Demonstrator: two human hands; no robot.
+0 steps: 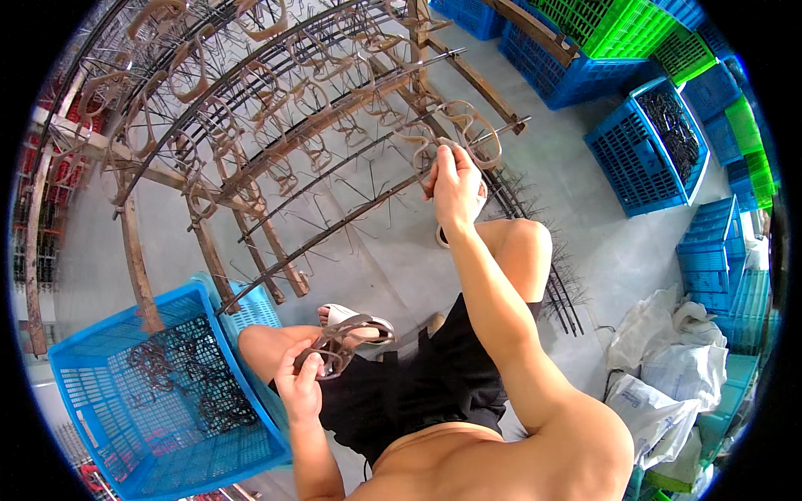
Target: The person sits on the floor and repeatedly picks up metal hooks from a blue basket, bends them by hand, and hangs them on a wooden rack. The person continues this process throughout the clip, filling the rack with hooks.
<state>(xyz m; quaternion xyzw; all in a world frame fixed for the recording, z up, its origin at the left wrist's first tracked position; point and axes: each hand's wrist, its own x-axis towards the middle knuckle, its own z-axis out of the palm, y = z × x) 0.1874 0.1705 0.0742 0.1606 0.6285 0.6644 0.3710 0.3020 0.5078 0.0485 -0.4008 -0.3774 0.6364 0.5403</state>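
My left hand (pixel 299 384) is closed on a few brown-grey frames (pixel 359 320), shaped like eyeglass frames, above my left thigh. My right hand (pixel 455 190) reaches forward to the rack, its fingers pinched on a brown eyeglass-shaped frame (pixel 499 149) at the end of a spiked rod. The fingertips hide how that frame sits on the wire. Many similar frames (pixel 271 104) hang from wire prongs along the dark rods of the wooden rack (pixel 225 196), ahead and to the left.
Beside my left knee stands a blue plastic basket (pixel 88 392) holding dark, thin pieces (pixel 213 367). Another blue crate (pixel 622 159) at right holds black pieces. Green and blue crates (pixel 606 29) are stacked far right, white sacks (pixel 668 359) near right. Spiked rods (pixel 547 259) lie beside my right knee.
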